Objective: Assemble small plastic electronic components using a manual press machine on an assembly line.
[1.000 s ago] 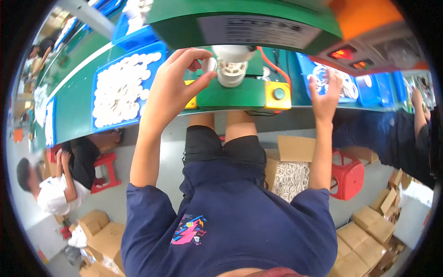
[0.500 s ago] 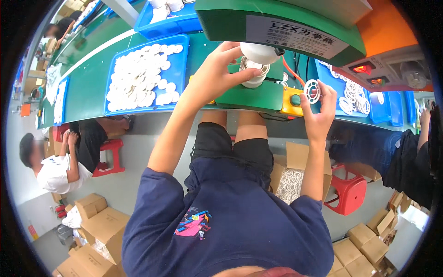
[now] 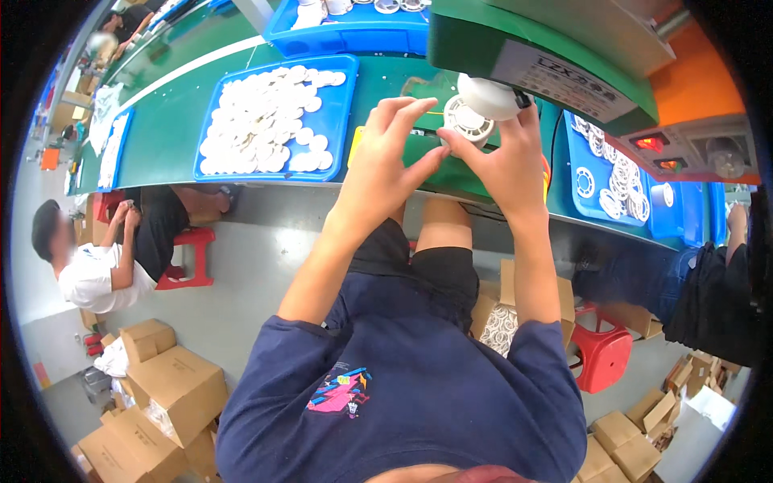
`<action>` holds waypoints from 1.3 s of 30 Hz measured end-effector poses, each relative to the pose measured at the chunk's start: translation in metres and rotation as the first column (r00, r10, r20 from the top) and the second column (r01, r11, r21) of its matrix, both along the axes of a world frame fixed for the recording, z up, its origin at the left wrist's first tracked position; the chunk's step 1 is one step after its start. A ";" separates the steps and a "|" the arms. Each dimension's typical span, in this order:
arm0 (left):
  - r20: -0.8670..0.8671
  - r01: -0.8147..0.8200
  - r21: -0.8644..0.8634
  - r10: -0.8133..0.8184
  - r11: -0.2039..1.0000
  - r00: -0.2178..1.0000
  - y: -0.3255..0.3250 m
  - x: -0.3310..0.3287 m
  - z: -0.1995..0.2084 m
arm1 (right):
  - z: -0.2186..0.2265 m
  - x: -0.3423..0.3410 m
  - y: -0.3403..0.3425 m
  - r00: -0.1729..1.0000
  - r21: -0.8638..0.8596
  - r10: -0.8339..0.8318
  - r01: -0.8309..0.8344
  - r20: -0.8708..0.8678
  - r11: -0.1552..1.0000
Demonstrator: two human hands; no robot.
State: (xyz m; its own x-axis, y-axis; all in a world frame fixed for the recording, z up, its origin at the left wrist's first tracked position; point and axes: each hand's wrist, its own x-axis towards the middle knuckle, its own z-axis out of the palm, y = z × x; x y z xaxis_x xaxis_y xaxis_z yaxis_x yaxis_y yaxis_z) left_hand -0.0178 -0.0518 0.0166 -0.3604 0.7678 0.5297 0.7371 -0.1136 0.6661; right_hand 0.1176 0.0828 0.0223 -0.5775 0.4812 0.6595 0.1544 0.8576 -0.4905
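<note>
Beyond the left grip (image 3: pixel 386 157) and right grip (image 3: pixel 511 165) is the green press (image 3: pixel 475 40). The left, drawn back, is spread, empty; the right, newly arrived, frames the white slotted part (image 3: pixel 467 119), hold unclear, so it now seems to lead.

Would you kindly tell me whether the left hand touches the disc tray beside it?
Apart: the head view shows green tabletop between the left hand and the disc tray.

Free bench (image 3: pixel 382 76) beyond the left hand (image 3: pixel 385 157) — white dome (image 3: pixel 486 98) and green housing (image 3: pixel 467 48) in the way at right.
</note>
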 end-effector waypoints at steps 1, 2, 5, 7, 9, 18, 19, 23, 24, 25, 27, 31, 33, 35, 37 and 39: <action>0.004 0.016 0.010 -0.016 1.000 1.000 0.002 0.000 -0.002 | -0.001 0.002 0.001 1.000 0.001 -0.015 0.015 0.015 1.000; 0.006 0.009 0.015 -0.009 1.000 1.000 0.005 0.000 -0.002 | -0.001 0.003 0.002 0.999 0.002 -0.031 0.031 0.030 1.000; 0.218 0.190 0.081 -0.203 0.979 0.955 0.012 0.000 -0.004 | 0.007 0.001 0.000 0.999 -0.106 0.036 -0.038 -0.016 0.994; 0.291 0.179 0.096 -0.200 0.979 0.936 0.017 0.004 -0.009 | 0.008 0.003 0.001 0.999 -0.140 0.048 -0.050 -0.019 0.989; 0.364 0.168 0.109 -0.197 0.980 0.910 0.019 0.005 -0.012 | 0.007 0.006 0.002 0.998 -0.174 0.027 -0.016 0.056 0.985; 0.539 0.113 0.127 -0.164 0.985 0.826 0.031 0.007 -0.020 | 0.005 0.004 -0.002 0.999 -0.342 0.001 0.011 0.035 0.940; 0.616 0.118 0.127 -0.172 0.985 0.769 0.036 0.004 -0.023 | 0.003 0.003 -0.001 0.999 -0.346 0.005 0.010 0.041 0.938; 0.724 0.231 0.145 -0.262 0.962 0.639 0.049 -0.008 -0.012 | 0.010 0.003 -0.003 1.000 -0.231 0.000 0.006 0.025 0.973; 0.730 0.231 0.143 -0.260 0.962 0.633 0.051 -0.011 -0.012 | 0.010 0.001 -0.004 0.999 -0.289 0.010 -0.019 -0.034 0.957; 0.745 0.254 0.143 -0.274 0.956 0.609 0.052 -0.013 -0.012 | 0.008 0.000 -0.005 1.000 -0.291 0.008 -0.016 -0.028 0.957; 0.757 0.279 0.147 -0.290 0.949 0.585 0.052 -0.015 -0.012 | 0.005 -0.002 -0.007 0.999 -0.322 -0.032 0.022 -0.026 0.946; 0.681 0.186 0.092 -0.198 0.978 0.705 0.049 -0.007 -0.020 | 0.001 0.001 -0.007 0.998 -0.298 -0.058 0.062 0.022 0.953; 0.632 0.113 0.114 -0.159 0.987 0.758 0.039 -0.001 -0.020 | -0.001 0.004 -0.009 0.993 -0.266 -0.081 0.100 0.082 0.959; 0.294 -0.067 0.152 0.020 0.986 0.955 0.003 0.001 -0.008 | 0.003 0.015 -0.021 0.990 -0.215 -0.139 0.142 0.029 0.966; 0.006 -0.139 0.196 0.140 0.971 0.990 -0.040 -0.013 -0.015 | 0.003 0.029 -0.039 0.973 -0.233 -0.197 0.166 -0.117 0.958; -0.170 -0.207 0.049 0.212 0.977 0.962 -0.062 -0.025 -0.026 | -0.029 0.069 -0.033 0.917 0.020 -0.396 0.398 -0.042 0.917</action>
State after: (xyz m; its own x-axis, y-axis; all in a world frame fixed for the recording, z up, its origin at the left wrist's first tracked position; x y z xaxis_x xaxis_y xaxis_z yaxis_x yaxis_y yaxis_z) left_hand -0.0428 -0.1142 -0.0094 -0.4120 0.6675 0.6203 0.8504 0.0372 0.5248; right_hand 0.1867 0.0496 -0.0066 -0.3184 0.6474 0.6925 0.4677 0.7426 -0.4793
